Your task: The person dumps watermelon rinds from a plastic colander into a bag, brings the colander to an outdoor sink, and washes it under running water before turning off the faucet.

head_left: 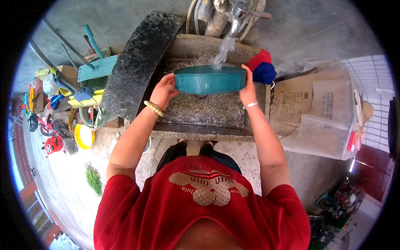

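Note:
A round teal basin (pixel 210 80) is held over the stone sink (pixel 200 135), tilted so that its outer side faces me. My left hand (pixel 164 89) grips its left edge, a beaded bracelet on the wrist. On the opposite edge my right hand (pixel 248 88) is closed on the rim, with a silver bangle below it. Water (pixel 225 49) runs from the metal tap (pixel 240 10) onto the far part of the basin. What the basin holds inside is hidden from view.
Left of the sink leans a dark stone slab (pixel 135 62). Red and blue cloths (pixel 264 73) lie on the sink's right corner, beside a plastic-covered cardboard box (pixel 314 104). A teal stool (pixel 98 68), a yellow-rimmed bucket (pixel 85 136) and green stalks (pixel 93 178) are at the left.

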Available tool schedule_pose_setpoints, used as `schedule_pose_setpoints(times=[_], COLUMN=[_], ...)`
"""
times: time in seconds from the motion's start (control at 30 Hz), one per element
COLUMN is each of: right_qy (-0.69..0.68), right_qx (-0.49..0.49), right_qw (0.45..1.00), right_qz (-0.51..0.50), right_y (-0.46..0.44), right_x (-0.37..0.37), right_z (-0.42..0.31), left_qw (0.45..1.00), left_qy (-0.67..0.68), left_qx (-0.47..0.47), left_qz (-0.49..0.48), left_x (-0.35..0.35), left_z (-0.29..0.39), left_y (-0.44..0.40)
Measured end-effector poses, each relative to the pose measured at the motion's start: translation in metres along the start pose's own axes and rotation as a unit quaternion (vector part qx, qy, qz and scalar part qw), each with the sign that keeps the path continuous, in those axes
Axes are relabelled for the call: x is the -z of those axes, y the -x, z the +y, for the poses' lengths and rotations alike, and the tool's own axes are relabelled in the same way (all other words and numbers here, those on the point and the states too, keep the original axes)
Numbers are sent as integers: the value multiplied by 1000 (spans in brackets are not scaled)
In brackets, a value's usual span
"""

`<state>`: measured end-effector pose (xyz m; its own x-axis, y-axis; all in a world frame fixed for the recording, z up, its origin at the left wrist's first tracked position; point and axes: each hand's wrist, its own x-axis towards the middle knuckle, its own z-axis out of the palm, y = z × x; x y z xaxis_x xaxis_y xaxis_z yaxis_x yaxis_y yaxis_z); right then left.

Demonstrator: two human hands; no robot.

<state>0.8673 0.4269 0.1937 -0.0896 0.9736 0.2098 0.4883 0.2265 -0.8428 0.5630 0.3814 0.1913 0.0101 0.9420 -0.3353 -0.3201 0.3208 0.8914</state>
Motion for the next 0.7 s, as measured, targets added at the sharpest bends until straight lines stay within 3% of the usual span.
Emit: schedule_pose_setpoints(times=[0.03,0.1,0.17,0.37,0.4,0.43,0.47,0.5,0.53,0.67,0.7], right_qy=[-9,-7,-2,-11,-144,-268,-265,-454,-622,-650,-646], right_qx=[28,45,62,32,-168,-357,-358,-404,-429,-414,-387], right_qw=[1000,999,998,999,975,895,895,793,653,635,656], right_qz=[-10,-16,-21,22,22,21,22,38,51,58,53], right_y=[-1,-1,-1,6,7,7,13,23,28,26,20], right_x=[-2,-4,-4,-10,-10,-8,-7,-7,-9,-25,-30], right_z=[1,2,3,13,16,18,20,9,-2,-23,-21], left_qw=[982,972,956,975,976,978,977,981,984,993,992], left_qy=[158,199,233,163,141,119,120,105,90,21,-77], left_qx=[104,123,178,134,138,141,143,122,100,70,68], left_qz=[13,-17,31,73,88,102,100,109,117,91,66], left_x=[5,17,7,-7,-10,-12,-13,-13,-11,-4,-7], left_z=[2,-10,-10,-30,-30,-30,-35,-43,-51,-82,-83], left_y=[4,1,4,0,-1,-2,-5,-11,-18,-37,-40])
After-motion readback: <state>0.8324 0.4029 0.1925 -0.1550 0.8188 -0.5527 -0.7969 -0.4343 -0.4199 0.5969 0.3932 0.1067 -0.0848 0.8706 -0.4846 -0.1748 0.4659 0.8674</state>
